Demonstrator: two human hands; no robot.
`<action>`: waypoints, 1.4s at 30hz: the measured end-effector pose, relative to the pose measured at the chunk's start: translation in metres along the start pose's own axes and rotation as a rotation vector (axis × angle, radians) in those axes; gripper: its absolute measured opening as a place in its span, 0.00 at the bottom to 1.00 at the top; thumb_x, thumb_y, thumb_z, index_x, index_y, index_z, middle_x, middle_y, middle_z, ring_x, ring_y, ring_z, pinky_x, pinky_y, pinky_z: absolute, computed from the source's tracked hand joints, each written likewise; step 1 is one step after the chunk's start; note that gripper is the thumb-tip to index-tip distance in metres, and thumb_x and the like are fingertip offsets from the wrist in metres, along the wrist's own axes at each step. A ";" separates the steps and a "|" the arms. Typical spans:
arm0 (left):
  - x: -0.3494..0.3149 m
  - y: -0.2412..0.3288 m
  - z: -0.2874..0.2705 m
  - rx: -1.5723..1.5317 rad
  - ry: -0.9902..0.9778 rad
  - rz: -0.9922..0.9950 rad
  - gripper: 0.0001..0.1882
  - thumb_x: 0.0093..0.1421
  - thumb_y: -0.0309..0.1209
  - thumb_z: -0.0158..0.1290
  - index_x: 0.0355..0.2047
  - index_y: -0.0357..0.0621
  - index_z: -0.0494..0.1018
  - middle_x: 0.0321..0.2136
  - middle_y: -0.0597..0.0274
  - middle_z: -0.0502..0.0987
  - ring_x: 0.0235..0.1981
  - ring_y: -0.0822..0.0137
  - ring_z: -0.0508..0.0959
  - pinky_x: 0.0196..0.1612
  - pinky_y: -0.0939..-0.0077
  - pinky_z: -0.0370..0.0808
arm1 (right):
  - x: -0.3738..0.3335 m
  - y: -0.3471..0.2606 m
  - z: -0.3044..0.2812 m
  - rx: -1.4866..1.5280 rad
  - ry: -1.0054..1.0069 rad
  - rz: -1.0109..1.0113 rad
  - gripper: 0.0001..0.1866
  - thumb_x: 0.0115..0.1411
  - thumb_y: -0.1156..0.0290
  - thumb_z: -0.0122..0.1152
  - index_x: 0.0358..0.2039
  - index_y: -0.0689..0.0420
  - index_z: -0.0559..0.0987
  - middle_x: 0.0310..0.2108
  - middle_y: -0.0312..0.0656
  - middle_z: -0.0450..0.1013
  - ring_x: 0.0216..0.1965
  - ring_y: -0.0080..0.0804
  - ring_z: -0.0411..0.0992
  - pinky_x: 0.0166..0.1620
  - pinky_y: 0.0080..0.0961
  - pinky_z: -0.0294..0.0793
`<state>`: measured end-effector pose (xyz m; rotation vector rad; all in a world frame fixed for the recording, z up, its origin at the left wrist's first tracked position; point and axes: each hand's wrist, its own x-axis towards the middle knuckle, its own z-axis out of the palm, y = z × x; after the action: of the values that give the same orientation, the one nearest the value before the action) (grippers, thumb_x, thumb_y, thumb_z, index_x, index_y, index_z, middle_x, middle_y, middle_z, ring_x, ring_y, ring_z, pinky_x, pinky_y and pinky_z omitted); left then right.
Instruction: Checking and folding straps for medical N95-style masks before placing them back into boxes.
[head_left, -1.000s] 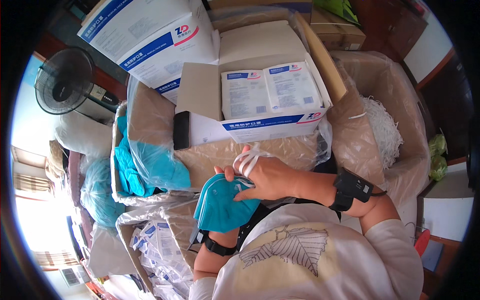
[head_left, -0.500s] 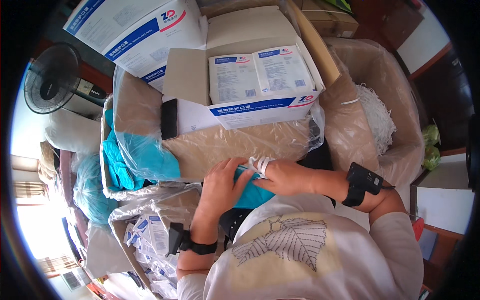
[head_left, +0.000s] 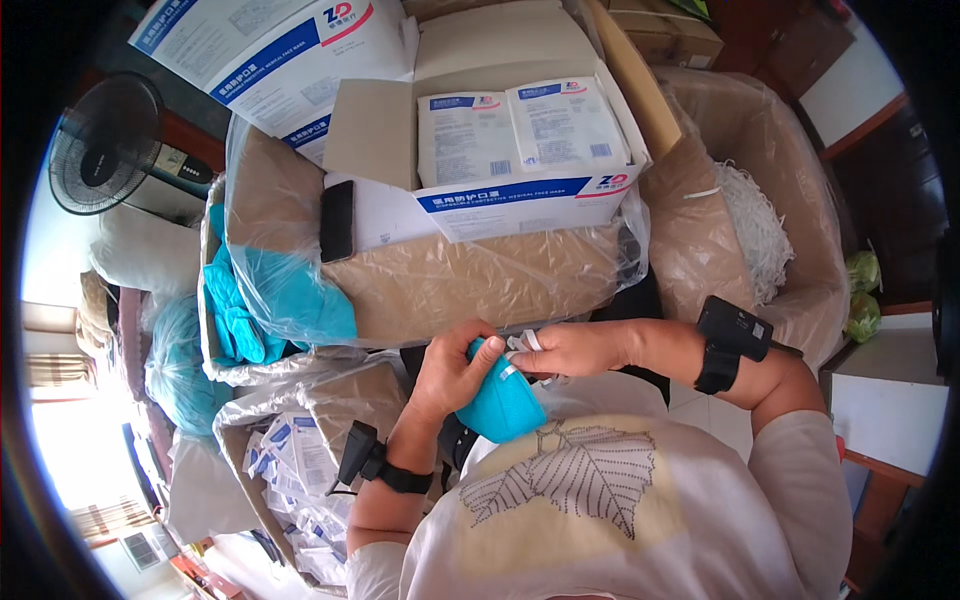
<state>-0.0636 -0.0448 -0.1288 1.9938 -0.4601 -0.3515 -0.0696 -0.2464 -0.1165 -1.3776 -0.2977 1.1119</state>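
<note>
A folded blue face mask (head_left: 505,405) sits in front of my chest, gripped by my left hand (head_left: 452,370) along its upper left edge. My right hand (head_left: 575,350) pinches the mask's white elastic strap (head_left: 525,343) just to the right of it. Both wrists wear black bands with small black devices. Right above my hands stands a plastic-lined carton (head_left: 470,275), and on it rests an open white and blue box (head_left: 500,150) holding flat white packets (head_left: 520,125).
A lined carton with loose blue masks (head_left: 250,310) stands at left, another with packed white pouches (head_left: 290,470) lower left. A lined carton with white strands (head_left: 760,230) is at right. A black fan (head_left: 100,145) stands far left. More white boxes (head_left: 270,40) are stacked behind.
My left hand has come up from beneath the mask to grip its edge. My right hand has shifted right and now pinches the white strap. The view has tilted slightly.
</note>
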 end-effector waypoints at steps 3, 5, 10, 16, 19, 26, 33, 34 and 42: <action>-0.006 -0.006 0.006 -0.052 0.045 -0.080 0.16 0.57 0.40 0.48 0.24 0.37 0.70 0.17 0.54 0.70 0.19 0.64 0.70 0.25 0.73 0.67 | -0.004 0.005 0.007 -0.226 0.080 -0.128 0.18 0.62 0.58 0.41 0.27 0.59 0.71 0.21 0.38 0.68 0.23 0.28 0.65 0.29 0.27 0.64; -0.008 -0.021 0.013 -0.091 0.127 -0.147 0.17 0.58 0.40 0.48 0.23 0.37 0.70 0.15 0.54 0.70 0.18 0.64 0.70 0.24 0.74 0.67 | -0.014 0.008 0.015 -0.401 0.184 -0.242 0.18 0.61 0.59 0.41 0.27 0.60 0.71 0.21 0.46 0.70 0.24 0.37 0.68 0.29 0.31 0.65; 0.000 -0.043 0.035 0.034 0.269 -0.189 0.19 0.58 0.41 0.47 0.21 0.36 0.69 0.15 0.51 0.70 0.17 0.59 0.71 0.23 0.72 0.67 | -0.032 0.016 0.025 -0.824 0.364 -0.216 0.15 0.58 0.59 0.45 0.25 0.58 0.71 0.15 0.50 0.68 0.19 0.52 0.67 0.25 0.42 0.65; -0.001 -0.125 0.007 0.687 0.355 -0.420 0.20 0.59 0.41 0.44 0.19 0.39 0.70 0.15 0.55 0.72 0.17 0.61 0.72 0.21 0.73 0.65 | -0.060 0.018 0.036 -1.041 0.134 -0.080 0.13 0.57 0.59 0.47 0.29 0.55 0.73 0.19 0.48 0.70 0.23 0.47 0.71 0.26 0.39 0.68; -0.017 -0.123 -0.051 0.007 0.674 -0.410 0.22 0.61 0.41 0.41 0.16 0.38 0.67 0.12 0.72 0.62 0.17 0.80 0.62 0.19 0.77 0.59 | -0.103 0.027 0.010 -0.877 0.471 0.025 0.11 0.58 0.61 0.47 0.33 0.54 0.73 0.22 0.48 0.71 0.26 0.46 0.71 0.28 0.36 0.69; -0.020 -0.081 0.003 -0.686 0.680 -0.651 0.23 0.59 0.53 0.40 0.23 0.46 0.67 0.15 0.69 0.66 0.18 0.75 0.67 0.20 0.79 0.66 | -0.185 -0.029 -0.058 -0.792 1.367 -0.421 0.09 0.57 0.69 0.49 0.32 0.62 0.72 0.25 0.42 0.71 0.28 0.27 0.69 0.32 0.26 0.67; -0.004 -0.090 0.028 -1.149 0.419 -0.771 0.28 0.53 0.63 0.38 0.25 0.51 0.66 0.14 0.69 0.64 0.15 0.72 0.67 0.17 0.79 0.65 | -0.348 0.062 -0.245 -1.367 1.147 0.779 0.19 0.58 0.57 0.48 0.31 0.64 0.74 0.24 0.45 0.73 0.28 0.32 0.71 0.32 0.28 0.67; -0.004 -0.079 0.027 -1.159 0.455 -0.783 0.24 0.54 0.60 0.40 0.26 0.51 0.66 0.16 0.69 0.65 0.15 0.71 0.67 0.17 0.78 0.65 | -0.336 0.054 -0.251 -1.265 1.371 0.630 0.19 0.58 0.57 0.48 0.31 0.64 0.74 0.23 0.44 0.73 0.27 0.32 0.71 0.32 0.27 0.67; -0.022 -0.050 -0.015 -1.264 0.534 -0.505 0.17 0.54 0.30 0.42 0.45 0.44 0.65 0.37 0.61 0.70 0.40 0.64 0.70 0.44 0.68 0.68 | -0.216 0.033 -0.230 -0.693 1.535 -0.143 0.12 0.59 0.65 0.49 0.29 0.62 0.73 0.20 0.29 0.67 0.25 0.16 0.64 0.28 0.16 0.64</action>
<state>-0.0684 -0.0020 -0.1659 0.8422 0.5370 -0.2806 -0.0210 -0.5595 -0.1112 -2.3591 0.3922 -0.4289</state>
